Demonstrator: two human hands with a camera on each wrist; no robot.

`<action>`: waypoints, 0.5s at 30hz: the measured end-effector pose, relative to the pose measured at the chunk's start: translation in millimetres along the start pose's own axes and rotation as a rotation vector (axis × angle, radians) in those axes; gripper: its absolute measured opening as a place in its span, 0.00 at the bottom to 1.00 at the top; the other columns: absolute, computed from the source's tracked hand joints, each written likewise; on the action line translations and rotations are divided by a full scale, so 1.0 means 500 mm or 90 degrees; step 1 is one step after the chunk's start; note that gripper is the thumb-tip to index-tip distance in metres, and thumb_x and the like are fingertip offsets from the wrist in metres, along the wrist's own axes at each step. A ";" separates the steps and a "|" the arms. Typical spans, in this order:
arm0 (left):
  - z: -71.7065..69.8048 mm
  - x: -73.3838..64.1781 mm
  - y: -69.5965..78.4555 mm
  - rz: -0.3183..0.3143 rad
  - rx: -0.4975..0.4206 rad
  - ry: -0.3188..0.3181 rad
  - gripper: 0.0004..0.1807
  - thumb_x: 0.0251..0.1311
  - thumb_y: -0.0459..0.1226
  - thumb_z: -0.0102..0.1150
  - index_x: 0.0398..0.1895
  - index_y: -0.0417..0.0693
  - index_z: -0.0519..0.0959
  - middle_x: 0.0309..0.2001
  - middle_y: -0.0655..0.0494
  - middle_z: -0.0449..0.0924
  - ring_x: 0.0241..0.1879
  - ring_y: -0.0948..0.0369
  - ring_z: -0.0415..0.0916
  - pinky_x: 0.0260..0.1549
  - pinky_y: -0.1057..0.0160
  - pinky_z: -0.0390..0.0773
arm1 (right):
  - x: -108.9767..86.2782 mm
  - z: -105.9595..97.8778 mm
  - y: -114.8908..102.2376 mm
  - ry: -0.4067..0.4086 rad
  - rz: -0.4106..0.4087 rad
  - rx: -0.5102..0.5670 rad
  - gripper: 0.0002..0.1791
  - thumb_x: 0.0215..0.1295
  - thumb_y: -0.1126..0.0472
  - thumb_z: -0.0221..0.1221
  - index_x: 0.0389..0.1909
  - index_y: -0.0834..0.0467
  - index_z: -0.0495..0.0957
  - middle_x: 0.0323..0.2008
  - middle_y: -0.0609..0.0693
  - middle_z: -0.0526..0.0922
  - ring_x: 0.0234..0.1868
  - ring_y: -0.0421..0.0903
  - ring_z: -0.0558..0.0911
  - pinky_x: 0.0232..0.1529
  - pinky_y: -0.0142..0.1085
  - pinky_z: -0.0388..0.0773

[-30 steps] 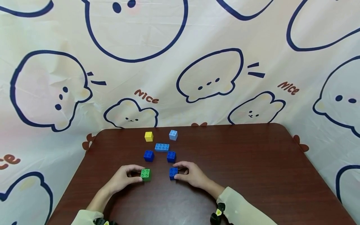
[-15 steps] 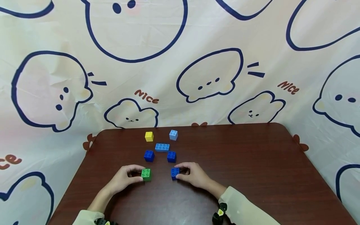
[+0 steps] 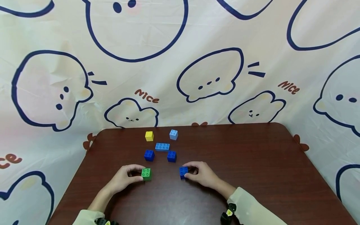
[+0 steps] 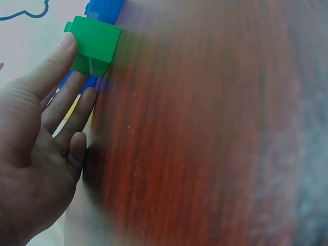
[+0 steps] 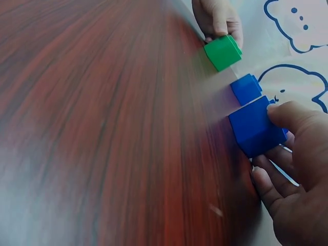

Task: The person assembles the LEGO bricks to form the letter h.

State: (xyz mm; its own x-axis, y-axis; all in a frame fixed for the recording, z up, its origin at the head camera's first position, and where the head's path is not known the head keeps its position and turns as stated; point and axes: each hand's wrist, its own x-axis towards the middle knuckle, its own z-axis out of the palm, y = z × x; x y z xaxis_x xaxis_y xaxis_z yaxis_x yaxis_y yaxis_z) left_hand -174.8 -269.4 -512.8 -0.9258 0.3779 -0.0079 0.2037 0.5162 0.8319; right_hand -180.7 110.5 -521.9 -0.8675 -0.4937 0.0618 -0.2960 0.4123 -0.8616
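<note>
My left hand [image 3: 123, 179] pinches a green toy building brick [image 3: 146, 174] between thumb and fingers; its studs face up. In the left wrist view the thumb presses one side of that green brick [image 4: 96, 46]. To the right, my right hand [image 3: 203, 175] pinches a dark blue brick [image 3: 183, 172] the same way. The right wrist view shows this blue brick [image 5: 256, 127] close up, with the thumb on its near side. A gap of bare tabletop lies between the two held bricks. Just beyond them stand two more dark blue bricks, one on the left [image 3: 149, 155] and one on the right [image 3: 172, 156].
Farther back on the brown wooden table [image 3: 239, 156] are a long light blue brick [image 3: 162, 147], a yellow brick [image 3: 149, 136] and a small light blue brick [image 3: 173, 134]. A white cloth [image 3: 168, 109] with cartoon drawings hangs behind the table.
My right hand has moved to the right with its dark blue brick, widening the gap to the green one. The left hand and the green brick have stayed nearly still.
</note>
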 end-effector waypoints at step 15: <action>-0.003 -0.003 0.007 0.000 -0.006 0.009 0.20 0.60 0.39 0.73 0.54 0.44 0.83 0.49 0.51 0.85 0.44 0.59 0.79 0.38 0.66 0.78 | -0.019 -0.014 0.028 0.024 -0.018 0.044 0.18 0.65 0.59 0.69 0.56 0.53 0.84 0.45 0.48 0.84 0.33 0.40 0.78 0.35 0.32 0.79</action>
State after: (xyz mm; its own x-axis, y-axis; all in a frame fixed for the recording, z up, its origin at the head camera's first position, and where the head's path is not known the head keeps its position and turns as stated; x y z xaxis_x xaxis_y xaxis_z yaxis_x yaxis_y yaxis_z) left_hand -173.1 -269.3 -509.2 -0.9302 0.3670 -0.0006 0.2001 0.5085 0.8375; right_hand -179.4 126.0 -531.1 -0.8741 -0.4744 0.1045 -0.2932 0.3438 -0.8921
